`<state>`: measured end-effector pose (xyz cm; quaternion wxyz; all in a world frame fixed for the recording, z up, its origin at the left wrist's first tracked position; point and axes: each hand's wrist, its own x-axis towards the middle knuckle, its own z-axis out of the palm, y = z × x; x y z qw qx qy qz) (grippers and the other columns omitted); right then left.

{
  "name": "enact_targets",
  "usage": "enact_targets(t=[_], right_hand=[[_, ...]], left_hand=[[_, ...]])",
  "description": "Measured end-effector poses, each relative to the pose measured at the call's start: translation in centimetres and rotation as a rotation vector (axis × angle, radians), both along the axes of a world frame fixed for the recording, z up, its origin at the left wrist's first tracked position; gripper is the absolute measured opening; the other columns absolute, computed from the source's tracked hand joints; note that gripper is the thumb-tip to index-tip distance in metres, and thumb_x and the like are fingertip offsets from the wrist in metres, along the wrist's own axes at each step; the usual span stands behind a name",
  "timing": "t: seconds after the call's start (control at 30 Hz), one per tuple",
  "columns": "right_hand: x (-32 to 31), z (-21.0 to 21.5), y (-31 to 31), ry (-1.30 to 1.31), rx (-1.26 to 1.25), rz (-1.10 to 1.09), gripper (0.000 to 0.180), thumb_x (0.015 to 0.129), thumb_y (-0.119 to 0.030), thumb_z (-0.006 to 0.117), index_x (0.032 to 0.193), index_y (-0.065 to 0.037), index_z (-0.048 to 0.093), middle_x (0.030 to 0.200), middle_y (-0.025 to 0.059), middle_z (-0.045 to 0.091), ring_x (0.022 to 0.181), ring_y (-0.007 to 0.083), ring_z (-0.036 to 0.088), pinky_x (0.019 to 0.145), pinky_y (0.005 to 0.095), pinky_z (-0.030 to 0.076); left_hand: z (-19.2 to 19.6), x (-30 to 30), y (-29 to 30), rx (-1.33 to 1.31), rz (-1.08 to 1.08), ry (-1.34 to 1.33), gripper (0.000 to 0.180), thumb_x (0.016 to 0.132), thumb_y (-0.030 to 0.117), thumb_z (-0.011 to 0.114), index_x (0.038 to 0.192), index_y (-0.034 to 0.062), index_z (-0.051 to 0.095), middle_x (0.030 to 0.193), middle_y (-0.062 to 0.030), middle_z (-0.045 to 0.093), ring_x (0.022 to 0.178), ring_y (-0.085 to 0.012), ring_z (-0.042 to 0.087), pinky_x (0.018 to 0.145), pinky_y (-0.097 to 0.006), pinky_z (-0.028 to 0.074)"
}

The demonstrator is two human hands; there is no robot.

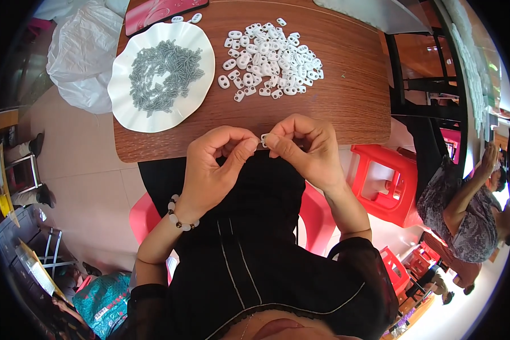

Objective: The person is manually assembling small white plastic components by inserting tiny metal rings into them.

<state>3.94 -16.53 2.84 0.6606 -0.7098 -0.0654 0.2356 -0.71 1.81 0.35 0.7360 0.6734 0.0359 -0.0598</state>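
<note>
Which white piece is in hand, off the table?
The white piece pinched in the right hand; the other white pieces lie on the table.

White piece (264,136), apparently holed, pinched, partly hidden.

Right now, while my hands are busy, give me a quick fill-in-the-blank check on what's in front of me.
1. A small white piece is pinched between the thumb and a finger of the ____ hand.
2. The wavy-edged white dish holds a heap of slim pieces coloured ____.
3. The loose pile of white pieces lies on the table to the ____ of that dish.
4. The beaded bracelet circles the ____ wrist.

Missing words: right; grey; right; left.
</note>
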Motion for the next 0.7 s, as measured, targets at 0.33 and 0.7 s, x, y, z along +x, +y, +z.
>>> enact_targets(t=[0.33,0.7], right_hand=[[0.00,0.34,0.13,-0.009,-0.005,0.000,0.011,0.088,-0.008,0.067,0.084,0.002,0.064,0.074,0.0027,0.065,0.068,0.0069,0.062,0.061,0.0196,0.048],[-0.01,0.05,0.14,-0.012,-0.041,0.027,0.009,0.088,-0.008,0.067,0.086,0.000,0.064,0.077,0.0016,0.064,0.069,0.0065,0.061,0.063,0.0190,0.047]], left_hand=[[0.00,-0.03,0.03,0.000,-0.004,0.000,0.014,0.091,0.012,0.065,0.092,-0.0019,0.066,0.081,-0.0036,0.065,0.073,-0.0071,0.059,0.066,-0.022,0.048],[-0.28,-0.02,0.16,-0.022,0.000,0.016,0.014,0.091,0.012,0.064,0.093,-0.0021,0.066,0.081,-0.0036,0.065,0.072,-0.0067,0.059,0.066,-0.021,0.047]])
